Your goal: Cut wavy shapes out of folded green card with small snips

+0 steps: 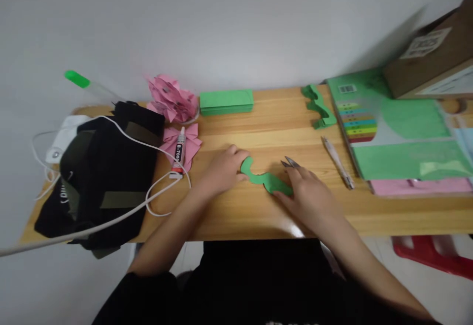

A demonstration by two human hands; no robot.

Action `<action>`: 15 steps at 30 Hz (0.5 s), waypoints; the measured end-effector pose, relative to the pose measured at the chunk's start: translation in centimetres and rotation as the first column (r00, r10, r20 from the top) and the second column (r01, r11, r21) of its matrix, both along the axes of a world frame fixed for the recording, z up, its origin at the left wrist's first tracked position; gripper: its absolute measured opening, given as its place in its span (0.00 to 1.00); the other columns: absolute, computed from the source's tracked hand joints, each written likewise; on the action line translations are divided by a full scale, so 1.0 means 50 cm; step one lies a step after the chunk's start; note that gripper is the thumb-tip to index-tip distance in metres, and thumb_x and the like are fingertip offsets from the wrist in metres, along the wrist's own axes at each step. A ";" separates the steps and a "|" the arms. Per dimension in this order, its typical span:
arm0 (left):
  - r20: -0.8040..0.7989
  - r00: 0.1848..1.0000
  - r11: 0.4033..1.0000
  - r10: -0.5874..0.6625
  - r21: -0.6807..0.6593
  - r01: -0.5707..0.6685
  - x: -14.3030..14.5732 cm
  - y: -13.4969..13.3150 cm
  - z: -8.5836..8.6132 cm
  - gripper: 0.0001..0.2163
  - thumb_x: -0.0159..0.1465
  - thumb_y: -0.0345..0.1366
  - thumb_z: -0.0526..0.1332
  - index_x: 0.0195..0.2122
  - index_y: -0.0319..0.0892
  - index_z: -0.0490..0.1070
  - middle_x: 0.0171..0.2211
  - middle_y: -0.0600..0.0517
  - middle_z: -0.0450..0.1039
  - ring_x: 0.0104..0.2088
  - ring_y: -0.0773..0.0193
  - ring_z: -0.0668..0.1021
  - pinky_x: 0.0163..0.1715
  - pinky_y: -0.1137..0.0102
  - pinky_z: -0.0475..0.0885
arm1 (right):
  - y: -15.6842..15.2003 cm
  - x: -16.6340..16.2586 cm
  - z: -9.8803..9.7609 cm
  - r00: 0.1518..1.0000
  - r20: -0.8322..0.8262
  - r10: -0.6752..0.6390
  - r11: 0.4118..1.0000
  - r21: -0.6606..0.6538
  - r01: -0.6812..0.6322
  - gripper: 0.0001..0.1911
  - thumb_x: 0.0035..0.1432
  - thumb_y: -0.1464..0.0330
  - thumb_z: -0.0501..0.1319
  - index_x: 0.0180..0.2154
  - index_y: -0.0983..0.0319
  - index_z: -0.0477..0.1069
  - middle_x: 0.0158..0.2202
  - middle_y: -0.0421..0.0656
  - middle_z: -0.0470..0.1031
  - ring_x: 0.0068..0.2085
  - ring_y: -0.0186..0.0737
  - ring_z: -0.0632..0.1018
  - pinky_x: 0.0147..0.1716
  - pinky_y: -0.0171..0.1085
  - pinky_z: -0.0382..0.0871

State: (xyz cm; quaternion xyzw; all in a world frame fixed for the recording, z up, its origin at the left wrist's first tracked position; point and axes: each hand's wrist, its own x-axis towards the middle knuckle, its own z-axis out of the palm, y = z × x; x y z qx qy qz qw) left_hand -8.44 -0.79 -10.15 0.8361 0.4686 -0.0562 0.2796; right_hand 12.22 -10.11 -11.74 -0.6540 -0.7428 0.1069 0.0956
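A wavy green paper cutout [263, 178] lies flat on the wooden table [258, 216] between my hands. My left hand [221, 170] rests beside its left end, fingers curled, fingertips touching the rounded end of the paper. My right hand [308, 192] lies on the right end, fingers stretched forward and pressing the paper down. Nothing else shows in either hand.
A glue tube [178, 155] lies on pink folded paper [183, 147]. Behind it are a pink paper flower [170, 99], a green paper stack [226, 102] and another wavy green cutout [318, 107]. A pen [338, 162], coloured paper packs [399, 138], a cardboard box [432, 56] and a black bag [99, 172] with white cable surround them.
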 end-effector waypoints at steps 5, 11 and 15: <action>-0.017 0.999 0.998 -0.047 -0.045 0.046 0.005 0.020 0.011 0.21 0.56 0.36 0.69 0.50 0.43 0.69 0.49 0.47 0.70 0.47 0.53 0.76 0.46 0.63 0.71 | 0.024 -0.025 0.003 0.999 0.038 -0.034 0.983 -0.178 0.040 0.18 0.51 0.71 0.65 0.46 0.67 0.71 0.43 0.59 0.80 0.44 0.61 0.81 0.39 0.51 0.75; 0.017 1.000 0.998 -0.019 -0.068 0.021 0.006 0.026 0.001 0.22 0.51 0.35 0.72 0.46 0.43 0.68 0.46 0.49 0.69 0.45 0.56 0.74 0.44 0.66 0.69 | 0.035 -0.025 0.002 0.993 -0.065 -0.099 0.967 -0.242 0.081 0.14 0.49 0.69 0.67 0.40 0.64 0.71 0.40 0.55 0.80 0.42 0.58 0.80 0.36 0.48 0.73; 0.083 0.996 0.997 -0.014 -0.073 0.020 0.008 0.028 -0.003 0.20 0.48 0.31 0.71 0.40 0.42 0.65 0.43 0.50 0.68 0.42 0.58 0.73 0.39 0.68 0.67 | 0.041 -0.025 0.001 0.985 -0.138 -0.103 0.957 -0.283 0.060 0.08 0.47 0.71 0.67 0.33 0.61 0.71 0.33 0.49 0.77 0.36 0.52 0.78 0.30 0.42 0.68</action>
